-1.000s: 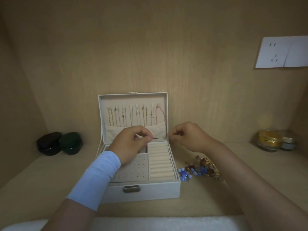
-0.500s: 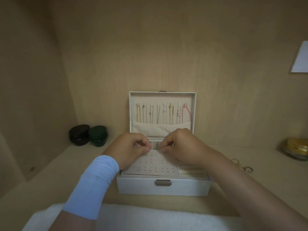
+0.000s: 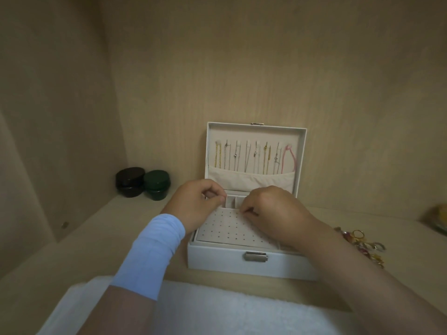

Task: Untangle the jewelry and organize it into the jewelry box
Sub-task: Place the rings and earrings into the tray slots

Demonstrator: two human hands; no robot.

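Observation:
A white jewelry box (image 3: pixel 217 258) stands open on the shelf, its lid (image 3: pixel 256 131) upright with several necklaces (image 3: pixel 254 157) hanging inside. Both hands hover over its cream earring panel (image 3: pixel 232 232), which is dotted with holes. My left hand (image 3: pixel 198 201) has curled fingers, thumb and forefinger pinched together near the panel's back edge. My right hand (image 3: pixel 273 209) pinches its fingertips down at that same edge. Whatever they pinch is too small to make out. A tangle of rings and coloured jewelry (image 3: pixel 362 243) lies right of the box, partly behind my right forearm.
A black jar (image 3: pixel 129 181) and a green jar (image 3: pixel 156 183) stand in the back left corner. Something golden (image 3: pixel 437 218) shows blurred at the far right edge. A white towel (image 3: pixel 217 310) lies along the front of the shelf. Wooden walls close in behind and to the left.
The view has swung so the box sits nearer the centre. Both hands have come down from the lid pocket to the earring panel and drawn close together.

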